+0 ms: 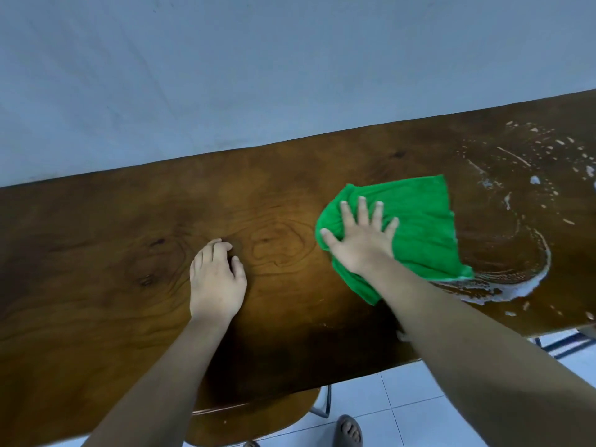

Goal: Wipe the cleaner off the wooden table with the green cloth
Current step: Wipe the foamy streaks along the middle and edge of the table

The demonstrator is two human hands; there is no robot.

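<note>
- The wooden table (129,253) filled most of our view, a long dark slab set against a pale wall (225,75), its left and middle stretches looking dry and free of foam.
- White streaks and droplets of cleaner (516,285) lay over the table's right end, with a curved line of foam touching the near right corner of the cloth and scattered spots farther back toward the wall.
- The green cloth (425,233) lay spread and rumpled on the table to the right of centre, at the edge of the wet patch.
- We pressed our right hand (361,240) flat on the cloth's left part, fingers splayed wide, pinning the fabric without gripping it.
- Our left hand (216,282) rested on bare wood well left of the cloth, fingers loosely curled, holding nothing.
- We judged the cloth soft, light and limp, likely to bunch or slide beneath the palm on the wet surface; an open palm nearer its centre would drag it more evenly.
- Much of the right end looked left to wipe.
- Below the table's near edge, a wooden chair seat (258,424) and a sandalled foot (350,430) showed on a white tiled floor (419,414).
</note>
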